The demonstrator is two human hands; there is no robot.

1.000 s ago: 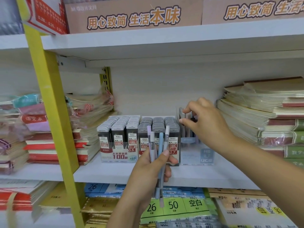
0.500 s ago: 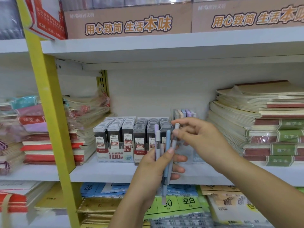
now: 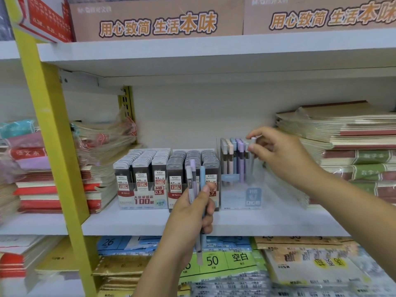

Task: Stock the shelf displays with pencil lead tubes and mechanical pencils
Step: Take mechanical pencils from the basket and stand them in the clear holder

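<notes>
Slotting | my right hand point(image 3: 278, 155) pinches one mechanical pencil point(image 3: 252, 161) at its cap, upright in the clear display box point(image 3: 242, 198) | left hand point(image 3: 192, 213) clamps the spare pencils point(image 3: 194, 181) before the lead tubes point(image 3: 150, 166) | lower straight, tip first, clear of neighbours.

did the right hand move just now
Yes: the right hand moved up and right, from the left hand to the right side of the clear pencil box.

A stationery shop: shelves point(image 3: 214, 52) stacked with notebooks point(image 3: 347, 133) and pencil-lead displays point(image 3: 167, 179).
</notes>
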